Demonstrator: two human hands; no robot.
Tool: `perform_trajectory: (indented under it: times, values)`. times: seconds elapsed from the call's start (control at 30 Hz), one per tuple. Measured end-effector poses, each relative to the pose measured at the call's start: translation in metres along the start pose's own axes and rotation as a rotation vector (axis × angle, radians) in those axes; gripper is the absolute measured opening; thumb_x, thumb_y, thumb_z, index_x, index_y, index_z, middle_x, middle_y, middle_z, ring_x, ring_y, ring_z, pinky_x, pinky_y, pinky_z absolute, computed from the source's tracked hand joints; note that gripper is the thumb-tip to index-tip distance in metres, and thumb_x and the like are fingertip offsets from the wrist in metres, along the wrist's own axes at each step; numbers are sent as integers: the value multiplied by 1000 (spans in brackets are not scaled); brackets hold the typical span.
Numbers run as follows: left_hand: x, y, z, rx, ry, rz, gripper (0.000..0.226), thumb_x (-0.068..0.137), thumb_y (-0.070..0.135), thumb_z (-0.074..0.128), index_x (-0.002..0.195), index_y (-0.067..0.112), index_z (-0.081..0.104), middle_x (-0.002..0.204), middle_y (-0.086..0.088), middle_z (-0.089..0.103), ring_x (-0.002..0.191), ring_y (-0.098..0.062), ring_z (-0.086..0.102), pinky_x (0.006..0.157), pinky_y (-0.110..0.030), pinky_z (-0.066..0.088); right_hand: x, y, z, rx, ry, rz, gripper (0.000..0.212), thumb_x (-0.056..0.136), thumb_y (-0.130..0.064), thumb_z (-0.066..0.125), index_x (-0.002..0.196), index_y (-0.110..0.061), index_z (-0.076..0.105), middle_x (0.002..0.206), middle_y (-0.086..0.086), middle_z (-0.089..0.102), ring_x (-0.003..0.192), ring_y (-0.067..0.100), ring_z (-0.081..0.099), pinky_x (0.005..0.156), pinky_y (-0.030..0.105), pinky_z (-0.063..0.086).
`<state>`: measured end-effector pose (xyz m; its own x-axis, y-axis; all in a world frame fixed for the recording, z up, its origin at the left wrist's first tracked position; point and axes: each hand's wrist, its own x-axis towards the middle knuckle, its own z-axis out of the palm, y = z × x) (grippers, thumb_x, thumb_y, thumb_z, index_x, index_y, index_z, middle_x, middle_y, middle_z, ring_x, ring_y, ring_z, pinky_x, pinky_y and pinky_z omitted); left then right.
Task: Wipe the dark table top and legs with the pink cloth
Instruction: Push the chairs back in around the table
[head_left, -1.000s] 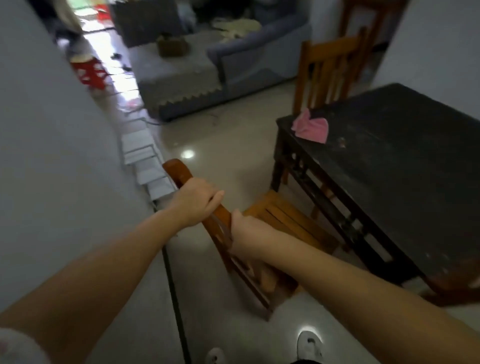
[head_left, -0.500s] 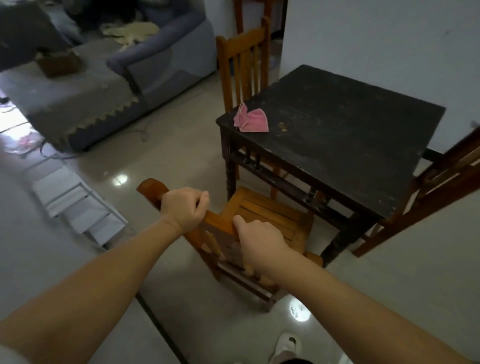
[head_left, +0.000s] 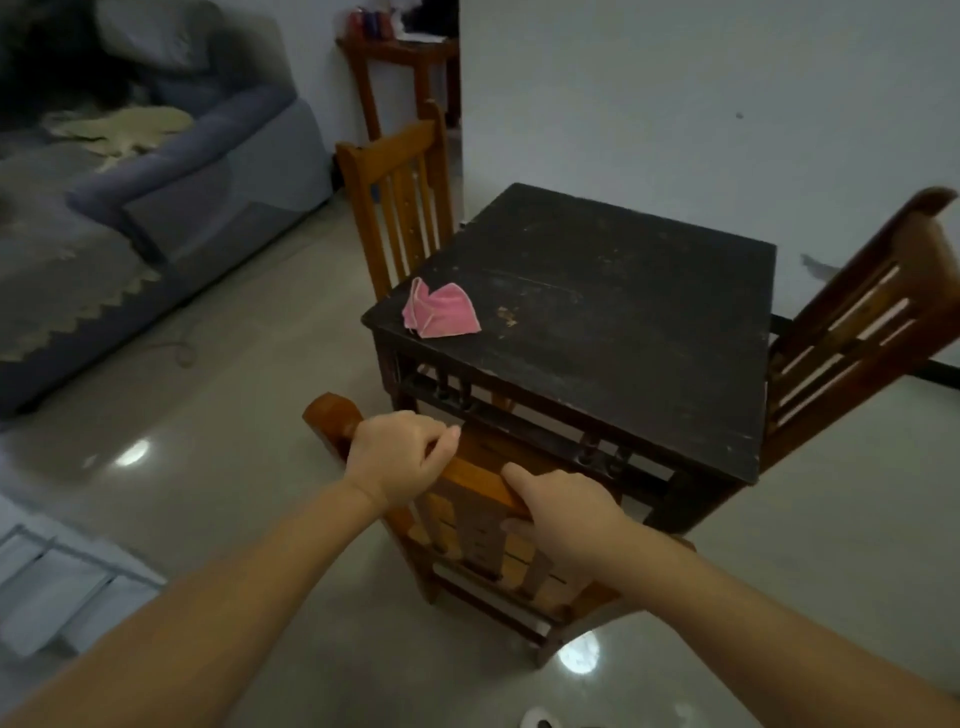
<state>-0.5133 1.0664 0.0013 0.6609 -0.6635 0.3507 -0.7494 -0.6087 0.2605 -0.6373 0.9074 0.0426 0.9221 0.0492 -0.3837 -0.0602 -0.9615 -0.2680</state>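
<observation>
Both hands held the top bar of a wooden chair (head_left: 483, 519) at the near side of the dark table (head_left: 597, 312). The left hand (head_left: 397, 460) was curled tight around the bar near its left end. The right hand (head_left: 566, 512) gripped the bar a bit further right, with its thumb lying along the top and its fingers wrapped over the far side. The chair's seat was tucked partly under the table.

The pink cloth (head_left: 441, 314) lay crumpled on the table top, near the left corner closest to the person. No hand touched it. Just to the right of the cloth there was a small pale mark (head_left: 506, 314) on the dark wood. The table top looked worn and scratched.

A second wooden chair (head_left: 400, 202) stood at the far left side of the table, with its back upright. A third chair (head_left: 852, 322) stood at the right side, and its back looked tilted.

A grey-blue sofa (head_left: 208, 171) sat far to the left, with a pale cloth (head_left: 124, 127) lying on it. The floor (head_left: 234, 415) was shiny and showed bright spots of light. A plain white wall (head_left: 675, 93) rose behind the table.
</observation>
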Motion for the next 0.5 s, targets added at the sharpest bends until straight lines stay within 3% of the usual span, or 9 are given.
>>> perform_trajectory:
  times: [0.13,0.23,0.4,0.5]
  values:
    - [10,-22,-2,-1,-59,229,41,91,39,26,60,25,49,57,9,51,52,-9,48,46,-20,29,12,-2,5,-43,86,97,33,92,-56,44,113,-30,43,93,-4,60,80,15,61,75,35,56]
    - [15,-23,-4,-66,-77,266,37,91,35,25,58,27,41,53,12,39,45,-7,39,42,-15,19,11,-7,13,-84,151,220,38,88,-66,39,102,-31,45,84,-9,56,74,9,58,72,30,55]
    - [32,-24,0,-48,-99,284,40,92,35,27,60,25,49,56,12,41,51,-9,48,42,-22,27,13,-5,7,-108,241,294,39,87,-66,39,101,-31,50,89,-10,61,77,8,62,74,26,54]
    - [50,-24,1,-34,-190,269,35,96,34,30,67,26,48,64,11,43,59,-8,47,49,-25,30,25,4,1,-125,273,311,42,85,-68,38,102,-31,51,89,-10,61,78,7,62,74,26,54]
